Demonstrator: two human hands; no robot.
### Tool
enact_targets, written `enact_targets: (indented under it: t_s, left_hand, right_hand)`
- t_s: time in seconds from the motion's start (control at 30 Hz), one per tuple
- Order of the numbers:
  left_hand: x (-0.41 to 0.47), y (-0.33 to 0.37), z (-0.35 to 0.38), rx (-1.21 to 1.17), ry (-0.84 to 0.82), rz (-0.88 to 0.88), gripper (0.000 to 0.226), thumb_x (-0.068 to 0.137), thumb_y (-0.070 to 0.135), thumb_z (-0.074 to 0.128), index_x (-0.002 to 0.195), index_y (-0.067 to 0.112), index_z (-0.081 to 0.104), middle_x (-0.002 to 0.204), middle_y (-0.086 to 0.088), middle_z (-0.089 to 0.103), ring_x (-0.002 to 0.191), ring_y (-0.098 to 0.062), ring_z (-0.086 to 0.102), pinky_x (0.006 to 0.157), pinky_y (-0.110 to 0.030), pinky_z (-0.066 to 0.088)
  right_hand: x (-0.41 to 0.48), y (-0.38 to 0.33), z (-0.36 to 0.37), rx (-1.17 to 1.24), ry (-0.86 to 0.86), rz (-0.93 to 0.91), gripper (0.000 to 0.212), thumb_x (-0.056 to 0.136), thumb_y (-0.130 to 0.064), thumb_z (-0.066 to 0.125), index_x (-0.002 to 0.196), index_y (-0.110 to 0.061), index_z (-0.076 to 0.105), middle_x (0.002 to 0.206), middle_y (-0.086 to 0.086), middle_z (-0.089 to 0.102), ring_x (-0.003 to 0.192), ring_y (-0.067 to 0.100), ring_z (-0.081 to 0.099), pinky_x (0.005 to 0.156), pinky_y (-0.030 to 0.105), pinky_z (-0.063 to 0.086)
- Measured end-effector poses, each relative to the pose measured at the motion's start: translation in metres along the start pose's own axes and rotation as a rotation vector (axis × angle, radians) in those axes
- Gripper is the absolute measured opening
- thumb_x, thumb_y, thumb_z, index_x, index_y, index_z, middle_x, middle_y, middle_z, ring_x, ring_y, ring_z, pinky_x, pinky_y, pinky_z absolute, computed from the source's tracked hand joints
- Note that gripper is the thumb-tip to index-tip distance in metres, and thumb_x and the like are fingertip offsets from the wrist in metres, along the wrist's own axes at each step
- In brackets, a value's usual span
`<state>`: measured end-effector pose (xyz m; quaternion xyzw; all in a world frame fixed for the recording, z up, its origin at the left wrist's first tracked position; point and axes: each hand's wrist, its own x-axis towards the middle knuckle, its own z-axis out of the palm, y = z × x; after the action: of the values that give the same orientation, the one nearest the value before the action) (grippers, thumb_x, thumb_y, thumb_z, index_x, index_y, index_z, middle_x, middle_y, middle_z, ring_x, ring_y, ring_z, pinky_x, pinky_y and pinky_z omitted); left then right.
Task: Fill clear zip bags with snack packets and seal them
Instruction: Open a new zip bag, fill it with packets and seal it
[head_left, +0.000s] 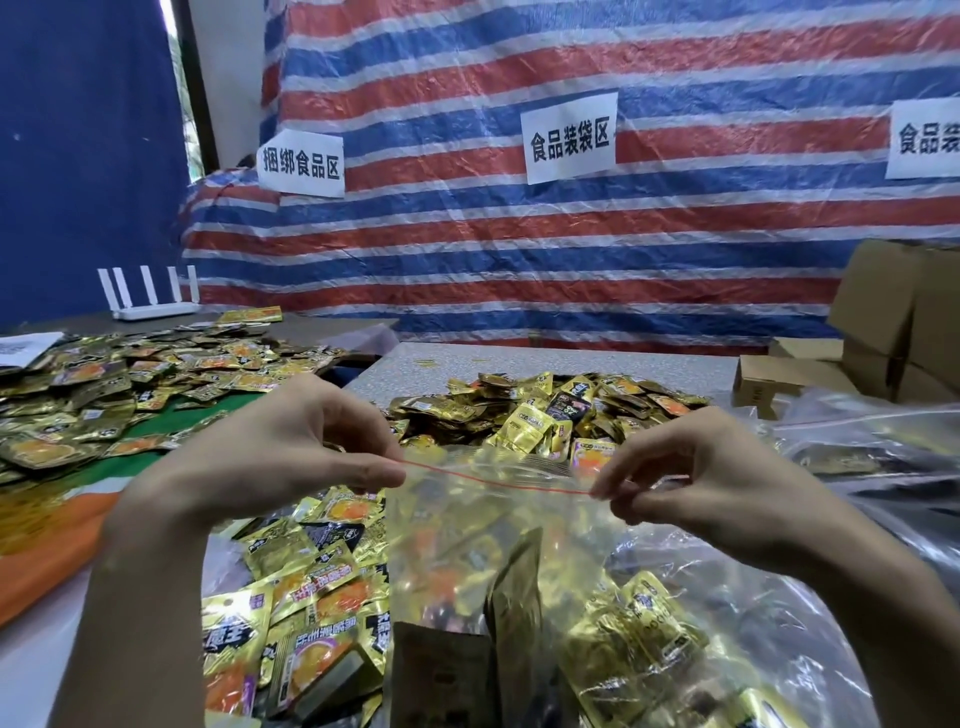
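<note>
A person's left hand (291, 457) and right hand (691, 483) are each pinching an end of the red zip strip (493, 480) on a packet-filled clear bag (519, 571) hanging just below it; sealing well probably means pressing steadily along that strip, keeping packets below it

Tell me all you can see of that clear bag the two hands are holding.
The zip bag is clear, crinkly plastic with a thin red zip strip along its top, pulled taut. The left hand pinches one end, the right hand the other. It is upright, holding gold snack packets. Whether the zip is sealed cannot be told.
</note>
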<state>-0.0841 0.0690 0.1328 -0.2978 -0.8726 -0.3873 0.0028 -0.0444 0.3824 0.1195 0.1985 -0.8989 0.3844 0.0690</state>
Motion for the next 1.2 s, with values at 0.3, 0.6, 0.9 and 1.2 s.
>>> enact_targets:
  t_s: [0.3, 0.6, 0.9, 1.2]
  left_hand:
    - [0.008, -0.004, 0.003, -0.118, 0.222, 0.116, 0.011, 0.071, 0.022, 0.081, 0.077, 0.014, 0.076, 0.083, -0.008, 0.074, 0.081, -0.024, 0.071, 0.071, -0.025, 0.057]
    - [0.02, 0.007, 0.02, -0.117, 0.318, 0.242, 0.004, 0.07, 0.016, 0.075, 0.068, 0.017, 0.072, 0.072, -0.005, 0.07, 0.068, -0.018, 0.067, 0.063, -0.023, 0.052]
    - [0.025, 0.037, 0.049, 0.025, 0.2, 0.422, 0.005, 0.077, 0.013, 0.075, 0.078, 0.009, 0.076, 0.071, -0.002, 0.071, 0.065, -0.015, 0.066, 0.062, -0.034, 0.054]
    - [0.023, 0.042, 0.05, 0.027, 0.146, 0.428, 0.009, 0.077, 0.015, 0.076, 0.081, 0.007, 0.077, 0.073, -0.001, 0.073, 0.069, -0.018, 0.069, 0.065, -0.036, 0.057]
  right_hand:
    - [0.002, 0.001, -0.002, 0.278, 0.203, 0.071, 0.023, 0.068, 0.008, 0.082, 0.08, -0.007, 0.069, 0.072, 0.001, 0.073, 0.063, 0.009, 0.067, 0.059, 0.016, 0.052]
    - [0.0, 0.001, -0.003, 0.163, 0.269, 0.087, 0.029, 0.075, -0.002, 0.08, 0.095, -0.02, 0.068, 0.083, -0.001, 0.071, 0.076, 0.009, 0.066, 0.068, 0.026, 0.055]
    - [-0.007, -0.033, 0.032, -0.186, 0.276, -0.304, 0.036, 0.085, -0.037, 0.074, 0.119, -0.028, 0.067, 0.116, -0.021, 0.066, 0.112, -0.006, 0.056, 0.096, 0.014, 0.042]
    - [-0.002, -0.029, 0.036, -0.068, 0.241, -0.274, 0.001, 0.084, -0.024, 0.075, 0.083, -0.023, 0.076, 0.077, -0.013, 0.072, 0.078, 0.007, 0.067, 0.072, 0.034, 0.054]
